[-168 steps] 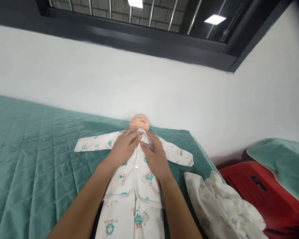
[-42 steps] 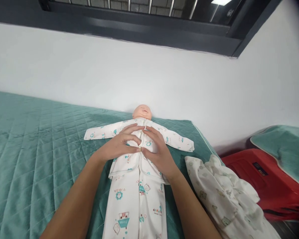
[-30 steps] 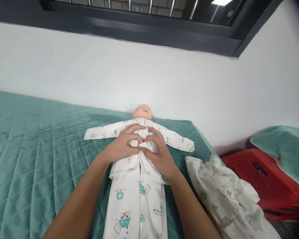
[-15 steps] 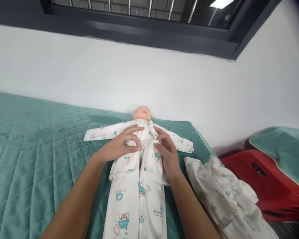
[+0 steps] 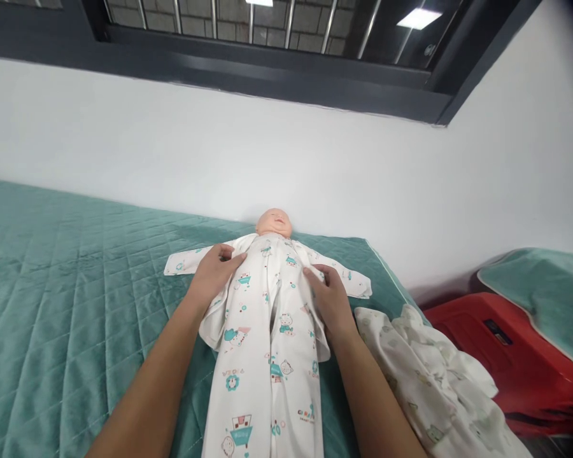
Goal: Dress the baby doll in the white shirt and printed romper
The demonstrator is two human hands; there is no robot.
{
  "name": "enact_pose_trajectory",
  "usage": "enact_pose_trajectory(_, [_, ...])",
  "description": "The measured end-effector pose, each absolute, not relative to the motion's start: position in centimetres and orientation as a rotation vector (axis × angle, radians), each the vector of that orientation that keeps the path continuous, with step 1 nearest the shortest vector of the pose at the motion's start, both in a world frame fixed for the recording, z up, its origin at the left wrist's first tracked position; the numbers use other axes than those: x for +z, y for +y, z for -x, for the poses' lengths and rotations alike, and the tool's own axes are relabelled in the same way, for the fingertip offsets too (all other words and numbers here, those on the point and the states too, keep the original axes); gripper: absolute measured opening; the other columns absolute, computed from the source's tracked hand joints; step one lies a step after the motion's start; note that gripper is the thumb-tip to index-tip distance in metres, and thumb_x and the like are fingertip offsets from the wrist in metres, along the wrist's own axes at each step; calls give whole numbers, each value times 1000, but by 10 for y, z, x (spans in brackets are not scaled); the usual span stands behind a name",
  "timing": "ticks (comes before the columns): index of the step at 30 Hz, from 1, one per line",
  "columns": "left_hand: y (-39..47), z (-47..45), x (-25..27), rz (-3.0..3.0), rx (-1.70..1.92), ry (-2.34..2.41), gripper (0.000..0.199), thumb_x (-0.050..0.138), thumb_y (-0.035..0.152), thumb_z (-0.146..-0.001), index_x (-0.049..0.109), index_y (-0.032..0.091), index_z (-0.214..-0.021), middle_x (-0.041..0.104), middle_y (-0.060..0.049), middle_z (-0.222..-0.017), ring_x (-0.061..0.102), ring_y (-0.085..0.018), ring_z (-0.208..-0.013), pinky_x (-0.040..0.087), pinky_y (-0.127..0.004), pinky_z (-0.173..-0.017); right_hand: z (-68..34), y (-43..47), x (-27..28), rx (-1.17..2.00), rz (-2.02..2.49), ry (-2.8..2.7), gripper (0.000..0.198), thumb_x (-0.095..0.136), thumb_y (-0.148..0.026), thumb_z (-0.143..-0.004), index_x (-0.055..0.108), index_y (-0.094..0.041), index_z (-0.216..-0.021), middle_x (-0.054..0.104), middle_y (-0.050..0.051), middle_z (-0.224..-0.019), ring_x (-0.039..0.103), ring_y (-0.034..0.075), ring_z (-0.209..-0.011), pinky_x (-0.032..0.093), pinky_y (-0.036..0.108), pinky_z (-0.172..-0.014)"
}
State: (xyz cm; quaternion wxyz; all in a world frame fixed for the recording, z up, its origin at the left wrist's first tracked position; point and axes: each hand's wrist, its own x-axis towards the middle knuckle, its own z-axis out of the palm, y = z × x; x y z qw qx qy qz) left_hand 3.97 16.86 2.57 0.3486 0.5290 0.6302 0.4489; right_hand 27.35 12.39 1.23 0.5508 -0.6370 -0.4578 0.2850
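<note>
A baby doll lies on its back with its head by the wall. It wears white printed baby trousers, pulled high over its chest, and a matching long-sleeved baby shirt with the front parted to both sides. My left hand is at one side of the chest, fingers curled on the shirt's front flap. On the other side my right hand has thumb and fingers bent around the opposite flap. Each palm hides part of the cloth beneath it.
The doll rests on a green quilted cover. To the right lies a crumpled white printed cloth, with a red plastic stool or chair beyond it. Behind are a white wall and a dark-framed barred window.
My hands have moved apart from the middle of the chest. The shirt's front flaps went outward with them, uncovering the upper trousers. The view has tilted slightly upward.
</note>
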Motion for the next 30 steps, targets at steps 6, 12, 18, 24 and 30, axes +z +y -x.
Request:
enact_pose_trajectory(6, [172, -27, 21, -1599, 1045, 1957, 22, 55, 40, -84, 65, 21, -84, 71, -4, -89, 63, -23, -84, 45, -33, -74, -301, 135, 13, 541, 1711, -1217, 34, 62, -44, -72, 65, -20, -96, 54, -4, -71, 49, 16, -66, 42, 30, -67])
enact_pose_trajectory(12, [172, -25, 8, -1809, 978, 2343, 25, 43, 28, -91, 63, 19, -102, 66, -15, -106, 61, -32, -94, 47, -42, -71, -337, 140, 14, 104, 1839, -1183, 38, 52, -26, -71, 65, -16, -105, 62, 9, -96, 56, 24, -86, 45, 41, -84])
enact_pose_trajectory(18, [184, -34, -4, -2369, 1087, 1966, 31, 41, 27, -95, 63, 20, -116, 61, -10, -127, 47, -31, -122, 42, -46, -98, -298, 132, 11, -123, 1551, -1558, 39, 40, -18, -86, 60, -19, -119, 57, 12, -125, 49, 25, -120, 41, 44, -104])
enact_pose_trajectory(24, [192, -34, -17, -2412, 935, 1905, 40, 37, 26, -98, 55, 29, -133, 57, -5, -138, 48, -26, -125, 30, -46, -109, -289, 138, 0, -68, 1674, -1931, 52, 26, -17, -94, 48, -22, -141, 47, 4, -148, 24, 25, -145, 22, 53, -118])
enact_pose_trajectory(30, [186, -40, -8, -2286, 910, 2081, 40, 40, 16, -92, 59, 26, -126, 61, -7, -132, 54, -25, -118, 33, -41, -104, -294, 137, -7, -146, 2125, -1959, 65, 26, -16, -92, 22, -32, -154, 20, -3, -162, 7, 28, -150, 14, 66, -114])
